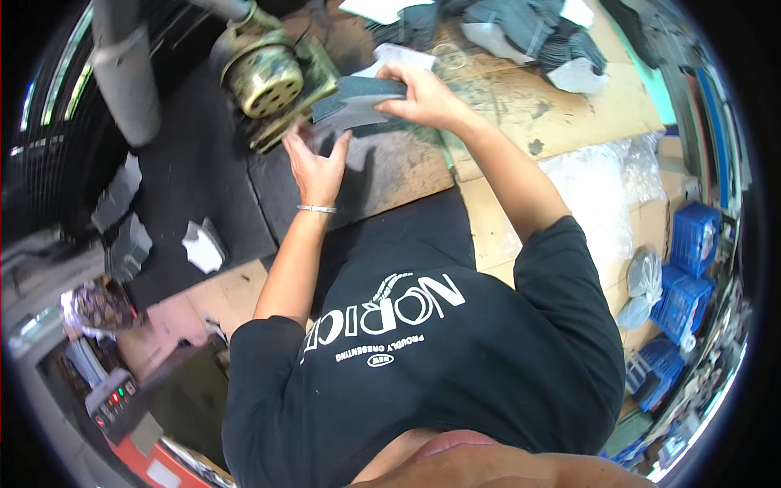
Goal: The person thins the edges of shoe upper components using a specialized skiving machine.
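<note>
My right hand (425, 98) grips a thick stack of dark grey cut pieces (351, 99) at its right end, thumb on the near side and fingers over the far side. The side of the stack toward me is paler grey. Below and left of it my left hand (316, 172) is held with thumb and fingers apart, nothing between them. Its fingertips are a little blurred, close to the lower edge of a worn yellowish machine (268, 89) with a round, perforated end cover. Whether they touch it I cannot tell.
More grey and white cut pieces (521, 32) lie in piles at the back right. Small stacks (205, 246) rest on the black surface at left. A grey pipe (126, 73) rises beside the machine. Blue crates (682, 301) and clear plastic sheeting (594, 183) are at right.
</note>
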Demonstrator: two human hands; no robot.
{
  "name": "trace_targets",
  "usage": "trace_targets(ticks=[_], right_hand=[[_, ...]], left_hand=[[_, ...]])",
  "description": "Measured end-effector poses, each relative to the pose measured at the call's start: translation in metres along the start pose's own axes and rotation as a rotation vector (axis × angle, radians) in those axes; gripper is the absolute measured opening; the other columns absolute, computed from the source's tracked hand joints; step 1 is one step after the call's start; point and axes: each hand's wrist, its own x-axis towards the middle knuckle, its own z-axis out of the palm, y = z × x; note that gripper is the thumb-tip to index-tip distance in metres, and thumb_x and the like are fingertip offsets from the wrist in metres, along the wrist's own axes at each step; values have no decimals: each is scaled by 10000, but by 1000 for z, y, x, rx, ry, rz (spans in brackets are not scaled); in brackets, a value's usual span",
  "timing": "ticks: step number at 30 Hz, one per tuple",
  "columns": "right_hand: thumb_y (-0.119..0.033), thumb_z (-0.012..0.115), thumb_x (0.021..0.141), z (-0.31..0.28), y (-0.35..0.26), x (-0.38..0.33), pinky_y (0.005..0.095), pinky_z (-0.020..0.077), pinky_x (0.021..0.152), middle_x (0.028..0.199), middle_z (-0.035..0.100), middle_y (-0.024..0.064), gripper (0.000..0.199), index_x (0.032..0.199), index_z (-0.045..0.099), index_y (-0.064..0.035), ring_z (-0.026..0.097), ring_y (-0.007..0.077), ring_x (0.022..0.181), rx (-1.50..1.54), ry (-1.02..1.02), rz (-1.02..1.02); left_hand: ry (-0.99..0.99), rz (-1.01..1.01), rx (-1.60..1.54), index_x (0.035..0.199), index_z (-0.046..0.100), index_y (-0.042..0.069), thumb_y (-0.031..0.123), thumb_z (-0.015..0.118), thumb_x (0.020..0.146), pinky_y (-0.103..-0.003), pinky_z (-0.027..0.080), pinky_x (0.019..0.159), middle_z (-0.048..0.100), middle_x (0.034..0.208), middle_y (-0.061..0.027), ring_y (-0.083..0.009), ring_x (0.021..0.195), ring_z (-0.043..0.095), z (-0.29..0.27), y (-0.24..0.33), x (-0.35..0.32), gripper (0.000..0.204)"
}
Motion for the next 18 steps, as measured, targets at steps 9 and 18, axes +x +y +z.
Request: trace_targets(ticks=[9, 18], right_hand=[[-113, 778, 705, 126, -6, -14, 324, 450, 915, 1172, 587, 128, 503, 1143, 551, -17, 566, 197, 1096, -39, -131, -317], [-308, 365, 1005, 178, -1, -16, 339, 256, 1098, 1407, 409, 187, 513, 1367, 370, 55, 362, 241, 1321, 907, 223, 156]], left_hand=[[-360, 200, 273, 1164, 493, 35, 38, 648, 713, -545, 224, 1089, 516, 1199, -171, -342, 1227, 444, -64, -95, -26, 476], [-25, 180, 249, 1141, 506, 50, 362, 786, 681, -571, 201, 1066, 569, 1121, -116, -317, 1117, 519, -32, -89, -35, 623]])
